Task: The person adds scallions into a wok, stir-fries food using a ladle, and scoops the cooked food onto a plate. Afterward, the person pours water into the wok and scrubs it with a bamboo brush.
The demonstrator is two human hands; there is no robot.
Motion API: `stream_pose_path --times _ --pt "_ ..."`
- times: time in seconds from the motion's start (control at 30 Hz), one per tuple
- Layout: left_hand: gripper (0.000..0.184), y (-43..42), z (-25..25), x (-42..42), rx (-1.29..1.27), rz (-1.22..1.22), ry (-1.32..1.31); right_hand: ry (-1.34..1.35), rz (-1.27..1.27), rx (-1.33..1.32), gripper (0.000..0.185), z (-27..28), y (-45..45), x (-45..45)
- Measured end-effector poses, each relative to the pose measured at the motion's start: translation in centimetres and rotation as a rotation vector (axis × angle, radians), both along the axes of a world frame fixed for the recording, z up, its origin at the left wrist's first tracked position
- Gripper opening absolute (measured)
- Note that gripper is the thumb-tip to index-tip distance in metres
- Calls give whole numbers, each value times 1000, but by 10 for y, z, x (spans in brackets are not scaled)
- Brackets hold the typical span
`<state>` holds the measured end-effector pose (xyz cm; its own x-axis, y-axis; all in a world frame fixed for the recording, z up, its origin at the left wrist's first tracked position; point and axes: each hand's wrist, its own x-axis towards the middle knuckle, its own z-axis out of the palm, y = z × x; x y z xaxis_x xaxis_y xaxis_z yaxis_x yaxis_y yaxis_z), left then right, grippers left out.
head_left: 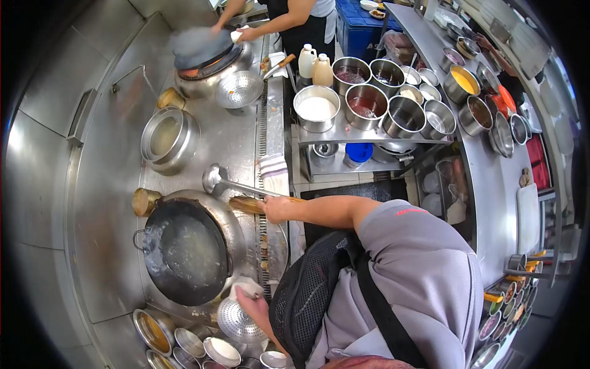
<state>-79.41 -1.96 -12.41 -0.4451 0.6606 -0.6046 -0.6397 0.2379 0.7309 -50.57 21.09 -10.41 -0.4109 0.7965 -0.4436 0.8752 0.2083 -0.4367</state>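
Observation:
My right hand (pixel 278 209) is closed round a bamboo wok brush (pixel 246 204), its bristles pointing toward the stove. A steel ladle (pixel 236 184) lies alongside, its bowl on the stove and its handle passing by my fingers; whether I also touch it I cannot tell. My left hand (pixel 251 305) grips a pale cloth (pixel 247 286) at the near edge of a black wok (pixel 184 252). Cloudy water and some steam show in the wok. Just below that hand sits a perforated steel strainer (pixel 241 321), partly covered by my wrist.
A co-worker (pixel 279 24) handles a steaming wok (pixel 206 46) farther along. Nearby are another strainer (pixel 239 90), a steel pot (pixel 166 136) and a striped towel (pixel 274 173). Sauce pots (pixel 366 106) crowd the shelf behind me. Several bowls (pixel 190 342) stand at lower left.

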Motion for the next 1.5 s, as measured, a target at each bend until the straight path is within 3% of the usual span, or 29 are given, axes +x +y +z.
stream_pose_path --times 0.03,0.2,0.33,0.37,0.53,0.57,0.7,0.73,0.77,0.8,0.9,0.93,1.07,1.5 --pt "47 -19 -5 -2 -3 4 -4 22 -19 2 68 -4 -1 2" --pt "59 -107 -42 -24 -401 -650 911 24 9 -48 71 -4 1 5" --pt "60 -119 -64 7 -505 -613 1344 -52 132 39 64 16 3 9" --pt "60 -119 -67 14 -520 -572 1390 65 51 142 49 7 3 12" --pt "61 -111 -77 37 -585 -444 1502 268 -206 509 22 52 57 71" --pt "61 -110 -78 40 -598 -428 1510 392 -298 699 23 60 70 89" --pt "61 -110 -80 49 -634 -378 1531 514 -686 888 42 128 144 179" --pt "62 -110 -80 52 -641 -375 1535 327 -756 1067 45 124 178 210" --pt "62 -112 -79 53 -650 -370 1542 436 -850 980 44 138 197 240" --pt "62 -112 -79 54 -653 -361 1547 370 -1005 972 40 184 175 246" --pt "62 -107 -79 58 -664 -352 1572 403 -1174 989 41 205 195 311" --pt "62 -108 -78 59 -664 -354 1573 364 -1176 1131 41 199 207 336" --pt "63 -105 -80 63 -685 -344 1601 382 -1375 1048 43 226 191 392" --pt "65 -102 -76 88 -771 -289 1692 279 -1433 1132 42 254 125 573"
